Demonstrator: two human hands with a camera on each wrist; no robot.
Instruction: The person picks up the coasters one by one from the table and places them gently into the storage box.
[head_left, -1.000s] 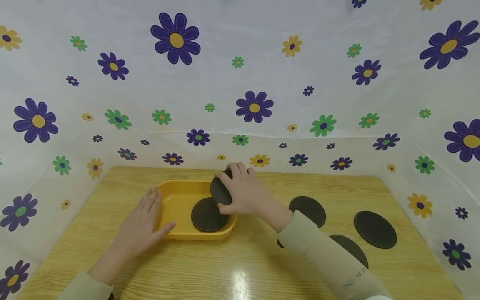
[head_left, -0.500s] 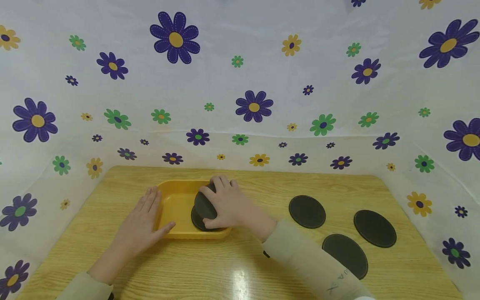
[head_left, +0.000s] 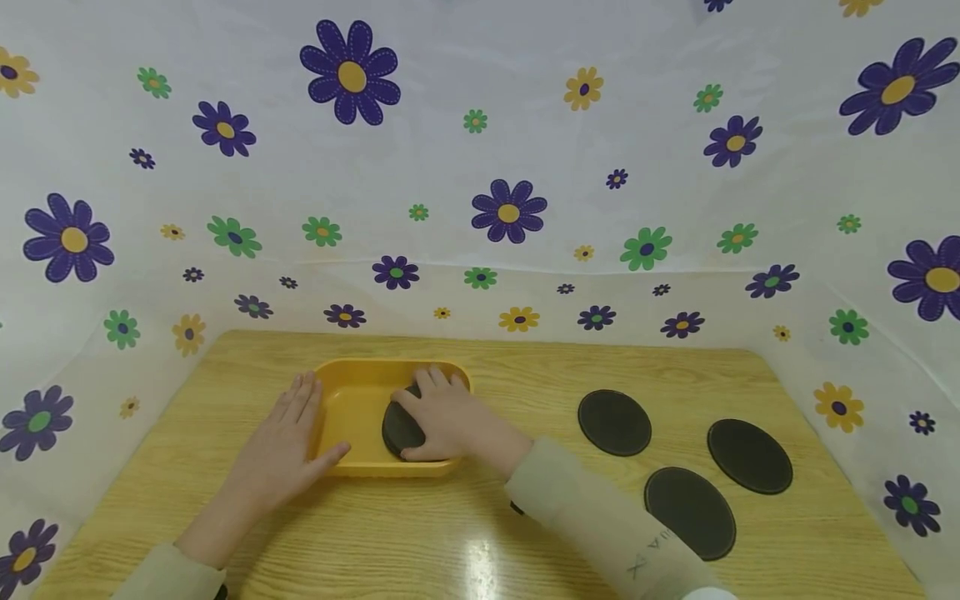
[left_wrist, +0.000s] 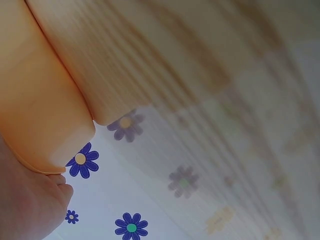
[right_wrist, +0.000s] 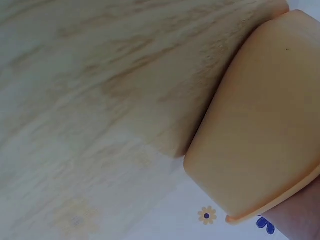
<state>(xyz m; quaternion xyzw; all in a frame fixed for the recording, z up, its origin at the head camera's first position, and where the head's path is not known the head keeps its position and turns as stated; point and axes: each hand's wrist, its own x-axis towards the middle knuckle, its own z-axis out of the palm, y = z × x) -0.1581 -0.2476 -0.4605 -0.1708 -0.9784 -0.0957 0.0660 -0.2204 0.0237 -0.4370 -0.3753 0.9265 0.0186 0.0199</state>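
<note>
A yellow tray (head_left: 351, 425) sits on the table, its outer wall (left_wrist: 45, 85) filling the left of the left wrist view. My left hand (head_left: 279, 446) rests along the tray's left rim with straight fingers, the thumb reaching over the near edge. Inside the tray, at its right side, my right hand (head_left: 450, 421) holds a round black coaster (head_left: 401, 432) by its edges, low over the spot where another coaster lay. That lower coaster is hidden now. In the right wrist view the tray's wall (right_wrist: 255, 110) hides most of the right hand (right_wrist: 302, 212).
Three more black coasters lie flat on the wooden table to the right: one at the back (head_left: 615, 422), one at the far right (head_left: 750, 456) and one nearer (head_left: 690, 512), beside the right sleeve. A flowered white cloth (head_left: 427, 167) encloses the back and sides.
My right hand has moved left and down into the tray with its coaster, which has gone from tilted above the other coaster to lying nearly flat over it. The left hand stays put.
</note>
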